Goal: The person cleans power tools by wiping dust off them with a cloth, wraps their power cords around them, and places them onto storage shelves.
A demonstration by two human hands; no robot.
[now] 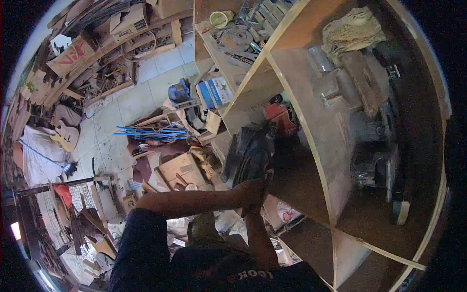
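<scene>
A bulky black object (249,153) with a rounded, ridged part is at the mouth of a wooden shelf compartment; its exact kind is hard to make out. My left hand (253,192) is closed on its near lower end, with the forearm reaching across from the left. My right hand (251,209) is just below, where the two wrists cross, and its fingers are hidden. A red and black item (280,119) sits inside the compartment, beyond the black object.
Wooden shelf dividers (309,146) rise close on the right. Folded cloth (352,31) and a wooden piece (360,80) occupy the upper shelf. Blue rods (153,133), a blue-and-white box (215,93) and wood scraps clutter the floor. A guitar body (66,136) lies far left.
</scene>
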